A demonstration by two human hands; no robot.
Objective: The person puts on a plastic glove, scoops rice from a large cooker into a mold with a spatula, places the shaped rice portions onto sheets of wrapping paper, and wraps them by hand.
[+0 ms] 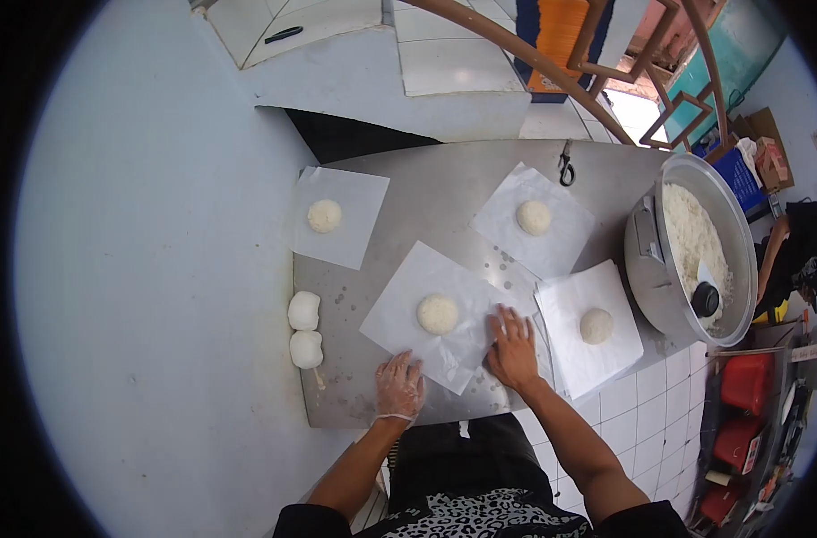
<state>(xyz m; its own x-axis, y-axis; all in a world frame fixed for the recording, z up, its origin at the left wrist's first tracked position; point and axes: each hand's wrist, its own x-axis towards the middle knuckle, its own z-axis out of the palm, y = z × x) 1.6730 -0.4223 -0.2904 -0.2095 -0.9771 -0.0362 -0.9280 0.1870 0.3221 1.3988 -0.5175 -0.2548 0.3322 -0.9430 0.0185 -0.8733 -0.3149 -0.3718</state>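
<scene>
A round mound of white rice (438,315) sits on a sheet of white paper (399,305) on the metal table, in front of me. My left hand (399,387), in a clear plastic glove, lies at the sheet's lower left edge with its fingers extended. At the sheet's right corner rests my right hand (514,348), bare, fingers spread and flat. Just right of it, another rice mound (596,326) tops a stack of paper sheets (570,359). Two more mounds, one at the back left (324,216) and one at the back right (534,218), lie on separate sheets.
A large metal pot (646,260) of rice, with a black-handled tool (705,299) in it, stands at the right. Black scissors (567,169) lie at the table's back edge. Two white bundles (304,311) sit by the left wall. Another person (798,251) is beyond the pot.
</scene>
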